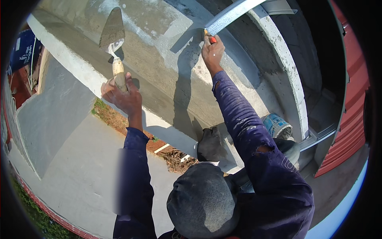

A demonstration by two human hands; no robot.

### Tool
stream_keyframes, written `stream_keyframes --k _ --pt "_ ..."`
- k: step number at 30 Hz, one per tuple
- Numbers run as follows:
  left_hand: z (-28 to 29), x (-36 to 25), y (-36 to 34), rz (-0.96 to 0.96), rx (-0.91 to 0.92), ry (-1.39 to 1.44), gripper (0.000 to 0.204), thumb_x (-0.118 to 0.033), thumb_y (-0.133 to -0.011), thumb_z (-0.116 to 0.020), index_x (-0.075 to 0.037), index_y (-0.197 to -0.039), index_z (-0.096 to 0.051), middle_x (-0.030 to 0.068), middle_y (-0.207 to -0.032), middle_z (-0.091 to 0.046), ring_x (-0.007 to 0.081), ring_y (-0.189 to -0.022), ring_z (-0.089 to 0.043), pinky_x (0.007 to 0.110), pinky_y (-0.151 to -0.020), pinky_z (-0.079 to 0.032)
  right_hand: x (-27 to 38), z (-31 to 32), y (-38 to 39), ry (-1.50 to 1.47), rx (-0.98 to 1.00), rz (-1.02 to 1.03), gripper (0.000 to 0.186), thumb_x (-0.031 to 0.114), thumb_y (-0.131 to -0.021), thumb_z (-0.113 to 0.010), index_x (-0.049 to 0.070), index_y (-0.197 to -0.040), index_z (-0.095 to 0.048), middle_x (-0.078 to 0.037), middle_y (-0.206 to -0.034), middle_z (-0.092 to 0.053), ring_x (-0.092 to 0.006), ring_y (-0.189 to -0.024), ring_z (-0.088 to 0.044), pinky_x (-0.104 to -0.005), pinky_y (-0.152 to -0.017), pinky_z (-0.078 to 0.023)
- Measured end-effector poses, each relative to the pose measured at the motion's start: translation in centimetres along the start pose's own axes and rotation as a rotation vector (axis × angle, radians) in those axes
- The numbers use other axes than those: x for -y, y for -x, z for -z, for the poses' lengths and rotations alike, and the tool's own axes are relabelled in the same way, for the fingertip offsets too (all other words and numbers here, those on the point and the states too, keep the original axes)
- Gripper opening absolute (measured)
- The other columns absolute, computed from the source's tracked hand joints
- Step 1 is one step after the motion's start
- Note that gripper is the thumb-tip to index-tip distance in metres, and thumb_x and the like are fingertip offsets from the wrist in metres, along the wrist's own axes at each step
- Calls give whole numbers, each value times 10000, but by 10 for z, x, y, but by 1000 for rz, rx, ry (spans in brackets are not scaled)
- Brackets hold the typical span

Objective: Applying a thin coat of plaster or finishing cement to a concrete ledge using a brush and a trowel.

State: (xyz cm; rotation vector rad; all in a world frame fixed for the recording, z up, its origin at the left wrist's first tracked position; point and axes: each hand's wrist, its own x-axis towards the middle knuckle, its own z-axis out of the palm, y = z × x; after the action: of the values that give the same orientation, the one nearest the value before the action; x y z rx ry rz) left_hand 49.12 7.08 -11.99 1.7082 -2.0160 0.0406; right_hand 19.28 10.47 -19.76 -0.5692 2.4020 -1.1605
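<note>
My left hand (124,95) is closed around the wooden handle of a pointing trowel (113,30). The trowel's blade points up and away over the grey cement surface (155,67), with pale mortar near its neck. Farther right, my right hand (213,50) grips a small tool with an orange-red handle (213,40); its working end is hard to make out. That hand is right by the lower end of a silvery metal beam (234,16). Dark shadows of my arm and the tool fall across the cement.
A blue-and-white bucket (277,126), crusted with cement, stands right of my right forearm. A curved concrete rim (284,59) runs along the right, with red corrugated sheeting (346,95) beyond. My dark shoe (209,145) rests at the ledge. A blue container (24,49) is far left.
</note>
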Motion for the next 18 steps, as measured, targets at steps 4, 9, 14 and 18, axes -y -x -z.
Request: stream_keyframes --k 4,9,14,18 --pt "0 -3 -2 1 -54 23 444 -403 -885 -734 -17 -1046 -583 195 -1114 -542 442 -1187 -438 586 -987 -359 -3 -15 33 140 134 347 260 23 -842 -596 48 -1099 -626 -197 -1030 -622 -372 -974 -595 -458 -860 -473" --pt "5 -6 -4 -38 -79 -23 427 -336 -853 -782 -9 -1035 -578 205 -1080 -554 431 -1127 -483 568 -944 -382 25 -43 83 77 836 567 177 156 -918 -613 69 -1071 -622 -186 -1015 -631 -397 -999 -602 -451 -880 -481" --pt "1 -13 -9 -86 -98 43 431 -360 -867 -759 -10 -1037 -573 177 -1075 -557 424 -1176 -450 574 -977 -368 -24 -45 37 -359 263 29 152 93 -940 -630 0 -1060 -639 -98 -918 -666 -196 -819 -666 -325 -768 -534" --pt "-1 4 -4 -126 -118 27 417 -333 -854 -779 -6 -1008 -572 163 -1051 -589 400 -1122 -485 556 -973 -380 -74 28 9 -791 -324 -403 113 19 -920 -633 -9 -1030 -627 -118 -955 -652 -213 -806 -686 -310 -719 -608"
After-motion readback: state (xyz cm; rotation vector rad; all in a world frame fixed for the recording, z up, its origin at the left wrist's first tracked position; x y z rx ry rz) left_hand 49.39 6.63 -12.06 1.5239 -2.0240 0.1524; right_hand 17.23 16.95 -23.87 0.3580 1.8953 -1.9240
